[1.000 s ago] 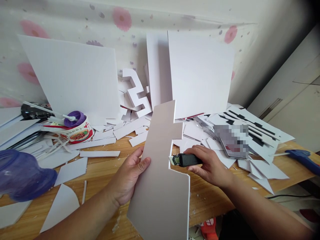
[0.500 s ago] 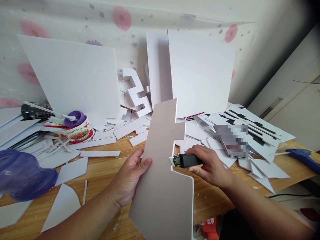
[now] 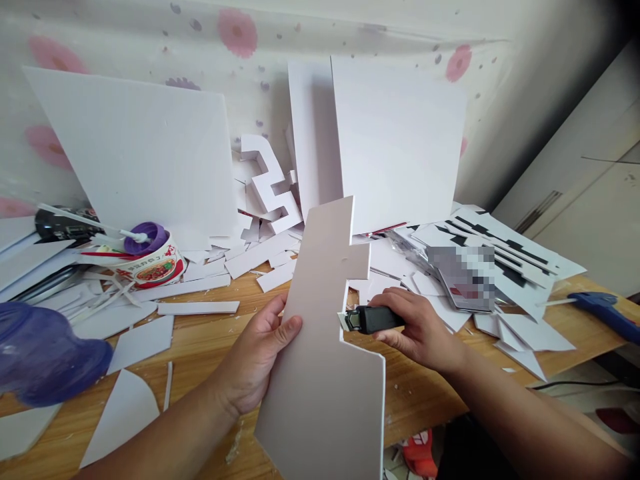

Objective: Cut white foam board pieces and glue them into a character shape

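My left hand (image 3: 267,347) grips the left edge of a white foam board piece (image 3: 320,373), its thumb lying on the face. The board is tilted up over the table, and its right edge has a stepped outline with a tab and a recess. In my right hand (image 3: 415,327) is a black utility knife (image 3: 373,320), held with the fingers wrapped round it. Its blade touches the board's right edge inside the recess, just below the tab.
White scraps (image 3: 193,308) lie over the wooden table (image 3: 420,393). Large white boards (image 3: 400,147) lean at the back. A paper bowl (image 3: 160,267) and a blue translucent container (image 3: 45,353) are at left; a phone (image 3: 463,283) and blue glue gun (image 3: 605,313) at right.
The view has shifted slightly, so the background sits a little further left. My hands, the board and the knife keep nearly the same position relative to each other.
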The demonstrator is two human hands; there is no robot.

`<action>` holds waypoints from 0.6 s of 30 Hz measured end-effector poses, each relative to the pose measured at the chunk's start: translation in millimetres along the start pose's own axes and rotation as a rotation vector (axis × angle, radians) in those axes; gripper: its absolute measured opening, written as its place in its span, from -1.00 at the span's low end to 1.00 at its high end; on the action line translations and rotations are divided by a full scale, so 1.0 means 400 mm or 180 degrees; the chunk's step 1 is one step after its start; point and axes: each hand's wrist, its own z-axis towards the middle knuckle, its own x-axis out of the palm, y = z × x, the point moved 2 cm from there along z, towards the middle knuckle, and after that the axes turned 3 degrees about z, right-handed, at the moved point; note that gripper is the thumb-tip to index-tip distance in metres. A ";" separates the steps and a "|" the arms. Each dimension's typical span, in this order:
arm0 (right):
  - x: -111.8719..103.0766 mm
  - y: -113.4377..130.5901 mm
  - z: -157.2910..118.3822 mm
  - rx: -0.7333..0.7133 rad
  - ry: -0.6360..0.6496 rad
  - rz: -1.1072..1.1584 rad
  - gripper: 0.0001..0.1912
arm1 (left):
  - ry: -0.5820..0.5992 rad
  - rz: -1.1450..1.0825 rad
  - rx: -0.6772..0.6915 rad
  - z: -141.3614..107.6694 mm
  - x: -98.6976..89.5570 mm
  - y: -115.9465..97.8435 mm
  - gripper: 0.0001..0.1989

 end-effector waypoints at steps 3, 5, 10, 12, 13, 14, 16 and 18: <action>0.002 -0.005 -0.001 0.0038 -0.0013 0.0040 -0.52 | 0.0026 0.0014 -0.0006 0.000 -0.003 0.001 -0.41; 0.002 -0.007 -0.003 0.0075 -0.0013 0.0052 -0.53 | 0.0022 0.0027 -0.0031 -0.001 -0.005 0.002 -0.42; 0.000 -0.011 -0.002 0.0137 -0.0085 0.0002 -0.53 | 0.0051 0.0026 -0.0085 0.000 -0.003 0.002 -0.43; -0.002 -0.013 0.000 0.0189 -0.0140 0.0004 -0.52 | 0.0097 0.0009 -0.0105 0.001 0.000 0.003 -0.40; -0.003 -0.014 0.001 0.0214 -0.0158 0.0005 -0.52 | 0.0108 0.0002 -0.0106 0.001 0.001 0.004 -0.39; -0.004 -0.013 0.002 0.0226 -0.0173 0.0001 -0.51 | 0.0111 -0.0002 -0.0106 0.001 0.002 0.004 -0.39; -0.006 -0.010 0.002 0.0200 -0.0175 -0.0013 -0.50 | 0.0073 -0.0002 -0.0096 0.001 0.004 0.004 -0.42; -0.005 -0.005 0.001 0.0137 -0.0144 -0.0019 -0.51 | 0.0022 0.0006 -0.0080 0.001 0.004 0.004 -0.45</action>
